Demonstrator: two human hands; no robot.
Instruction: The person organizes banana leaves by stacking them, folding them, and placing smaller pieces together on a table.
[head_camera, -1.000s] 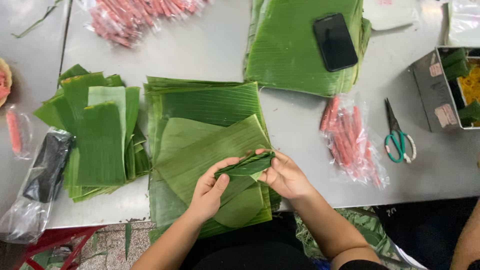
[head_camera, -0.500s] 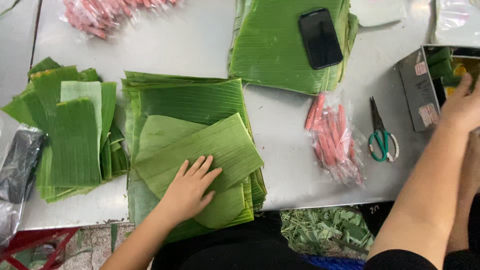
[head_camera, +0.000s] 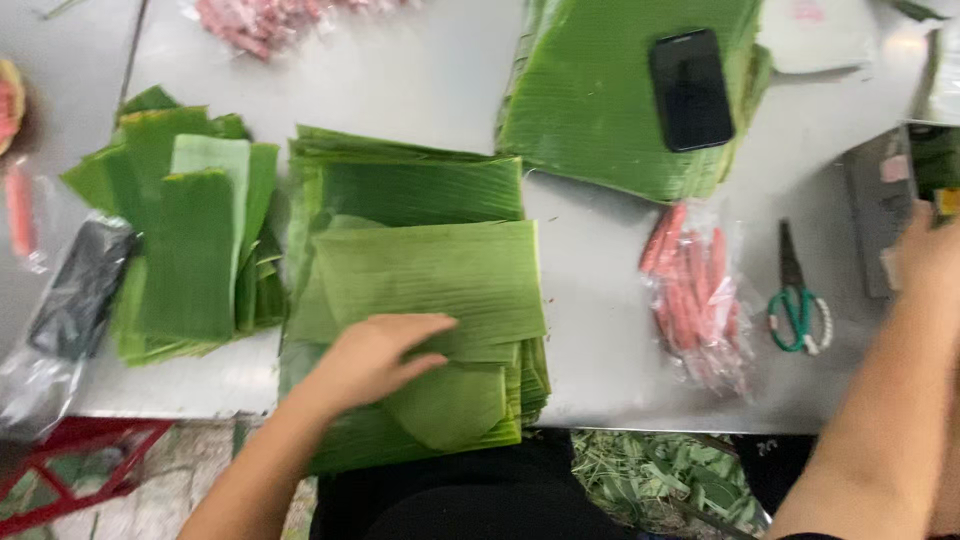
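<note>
My left hand (head_camera: 375, 355) lies flat, fingers spread, on the top pale green banana leaf (head_camera: 450, 270) of a thick leaf stack (head_camera: 420, 185) at the table's near edge. Under my palm sits a smaller rounded leaf piece (head_camera: 450, 405). My right hand (head_camera: 925, 255) is stretched far to the right, blurred, against a grey metal box (head_camera: 880, 200) at the frame's edge. Its fingers are hidden, so I cannot tell whether it holds anything.
On the metal table (head_camera: 400, 70) green-handled scissors (head_camera: 798, 300) and a bag of pink sausages (head_camera: 695, 295) lie right of the stack. A black phone (head_camera: 691, 88) rests on a far leaf pile (head_camera: 600, 110). Narrow leaf strips (head_camera: 185, 240) lie left. Leaf scraps (head_camera: 670, 475) cover the floor.
A second ago both hands held a folded leaf parcel over the stack. My right hand has swung right to the metal box; my left hand now rests flat and has turned the top leaf.
</note>
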